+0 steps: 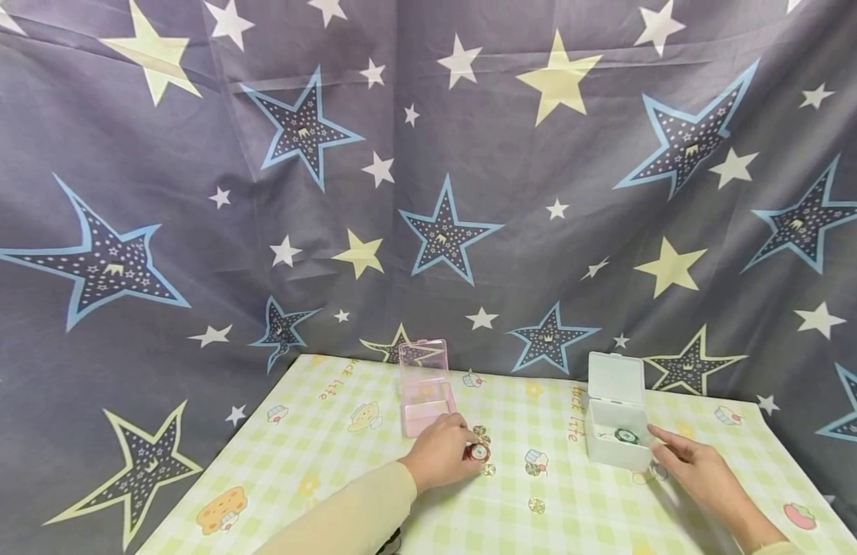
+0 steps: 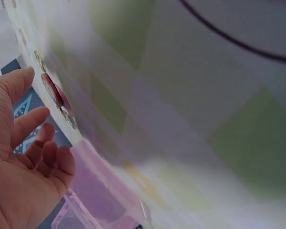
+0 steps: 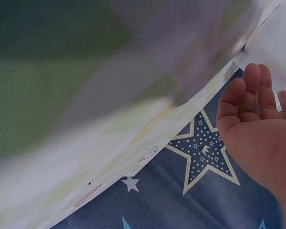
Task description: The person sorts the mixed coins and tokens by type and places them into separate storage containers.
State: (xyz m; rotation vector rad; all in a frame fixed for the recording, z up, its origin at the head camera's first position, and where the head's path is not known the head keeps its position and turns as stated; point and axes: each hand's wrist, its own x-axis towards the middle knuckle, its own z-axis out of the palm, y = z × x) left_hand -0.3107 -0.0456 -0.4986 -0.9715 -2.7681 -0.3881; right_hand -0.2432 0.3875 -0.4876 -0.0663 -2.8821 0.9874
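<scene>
My left hand (image 1: 445, 456) rests on the checked tablecloth (image 1: 317, 470), its loosely curled fingers (image 2: 35, 138) right beside a red round chip (image 1: 479, 452) lying flat; the left wrist view shows the red chip (image 2: 52, 91) just off the fingertips, not gripped. An open pink plastic box (image 1: 425, 395) stands just behind that hand. My right hand (image 1: 688, 465) lies with straight fingers (image 3: 250, 93) at the front right corner of an open white box (image 1: 614, 455). A green chip (image 1: 626, 436) lies inside the white box.
Several pale chips lie loose on the cloth around the red one (image 1: 488, 469) and nearer me (image 1: 536, 505), with a few by the right hand (image 1: 656, 472). A star-printed grey sheet (image 1: 428, 193) hangs behind and around the table.
</scene>
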